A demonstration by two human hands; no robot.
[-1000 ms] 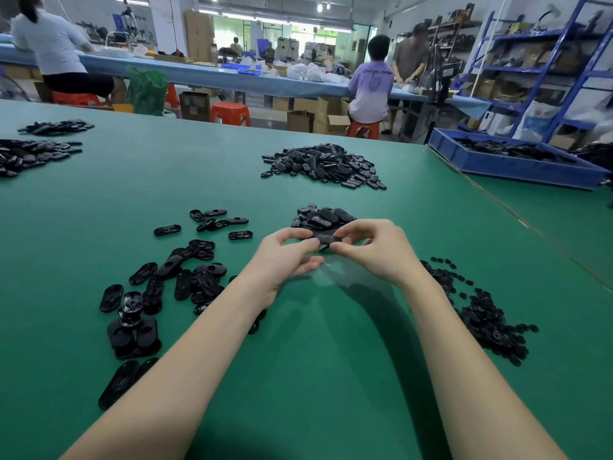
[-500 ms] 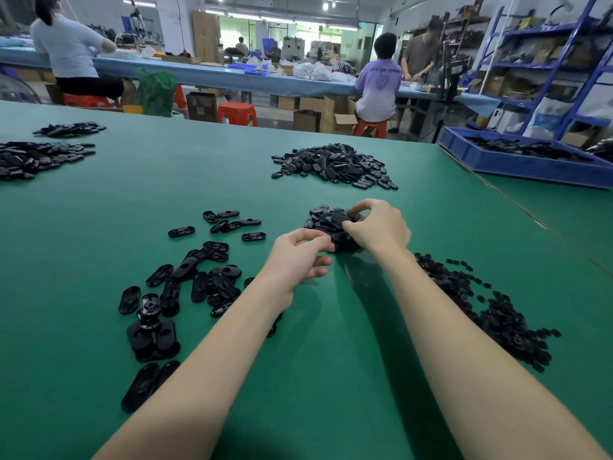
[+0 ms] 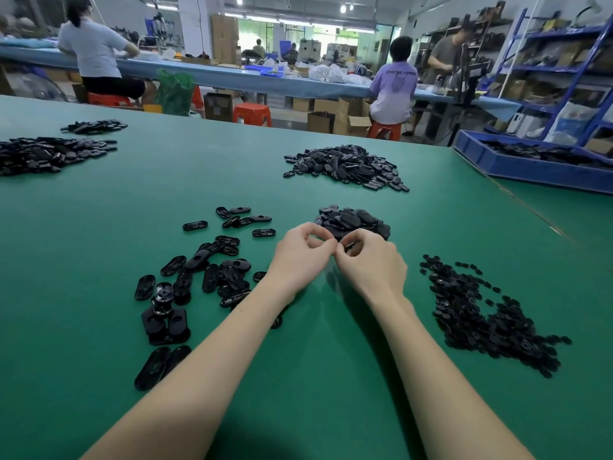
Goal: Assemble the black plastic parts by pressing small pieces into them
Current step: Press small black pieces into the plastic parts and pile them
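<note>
Green bench [image 3: 99,227] under me, workshop behind. I see left hand [image 3: 300,257] and right hand [image 3: 371,263] meeting at centre, fingers curled, tips touching; what they pinch, I cannot tell. Small pile of black oval parts [image 3: 351,219] just beyond knuckles. Loose oval parts [image 3: 212,270] left of left hand. Heap of small pieces [image 3: 484,317] right of right forearm. Big pile [image 3: 345,167] farther back.

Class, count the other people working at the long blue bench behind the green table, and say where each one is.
3: a person in white seated at the far left, a person in lilac seated right of centre, a person in grey standing beside them. Small figures farther back may be more people.
</note>
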